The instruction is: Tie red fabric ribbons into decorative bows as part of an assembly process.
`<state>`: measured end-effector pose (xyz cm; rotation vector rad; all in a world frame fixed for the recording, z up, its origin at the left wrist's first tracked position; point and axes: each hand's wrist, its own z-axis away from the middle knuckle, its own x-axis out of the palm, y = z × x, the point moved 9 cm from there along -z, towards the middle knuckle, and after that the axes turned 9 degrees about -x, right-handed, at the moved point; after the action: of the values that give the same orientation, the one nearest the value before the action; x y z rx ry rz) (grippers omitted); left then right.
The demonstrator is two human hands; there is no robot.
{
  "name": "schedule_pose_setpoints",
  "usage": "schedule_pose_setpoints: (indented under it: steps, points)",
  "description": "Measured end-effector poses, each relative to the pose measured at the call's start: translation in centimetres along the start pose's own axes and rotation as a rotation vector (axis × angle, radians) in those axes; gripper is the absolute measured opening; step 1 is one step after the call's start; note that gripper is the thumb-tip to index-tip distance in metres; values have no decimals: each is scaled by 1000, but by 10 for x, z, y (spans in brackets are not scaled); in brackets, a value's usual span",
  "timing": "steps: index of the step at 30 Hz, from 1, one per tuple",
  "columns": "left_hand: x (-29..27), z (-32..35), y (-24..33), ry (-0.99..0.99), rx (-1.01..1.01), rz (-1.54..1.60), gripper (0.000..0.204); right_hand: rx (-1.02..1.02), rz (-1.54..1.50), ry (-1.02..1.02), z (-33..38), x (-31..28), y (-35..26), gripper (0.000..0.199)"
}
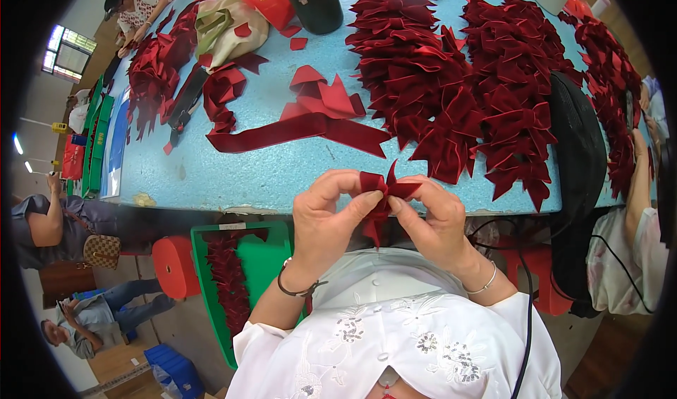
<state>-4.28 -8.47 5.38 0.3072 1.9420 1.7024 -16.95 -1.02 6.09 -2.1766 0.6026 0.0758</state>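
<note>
Both my hands meet at the near edge of the table, pinching a dark red velvet bow (377,219) at its middle. My left hand (330,208) has thumb and finger closed on the bow's knot from the left. From the right, my right hand (438,212) pinches the same knot, thumb against it. The bow's tails hang down and its loops stick up between my fingers. Just beyond my hands lies a long loose velvet ribbon (271,138), with more crumpled ribbon (321,95) behind it.
Rows of finished bows (405,53) and more bows (511,81) cover the blue table (183,180). A dark tumbler (314,4), a cloth bag (229,28) and scissors (185,103) stand or lie farther off. Beside me are a green crate (268,251) with bows, a red stool (176,265) and a black bag (575,145). Other people sit around.
</note>
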Motion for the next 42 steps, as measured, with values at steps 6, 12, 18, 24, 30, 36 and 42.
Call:
schedule_pose_setpoints:
  steps: [6,12,18,24,30,36,42]
  points:
    - [10,2,-29,-108,-389,678,15,417,-294,25,19,3,35,6]
    - [14,0,-43,-152,-441,810,21,386,-317,37,19,5,34,7]
    - [18,-2,-40,-154,-473,823,24,429,-333,39,19,7,38,8]
    - [17,-3,-29,-200,-365,673,24,430,-309,-1,17,8,36,9]
    - [8,-4,-41,-122,-389,712,23,400,-286,12,16,8,35,9]
    - [6,-3,-43,-144,-389,765,22,396,-305,17,16,11,38,10]
    - [7,-4,-32,-167,-362,716,28,454,-334,5,18,16,44,13]
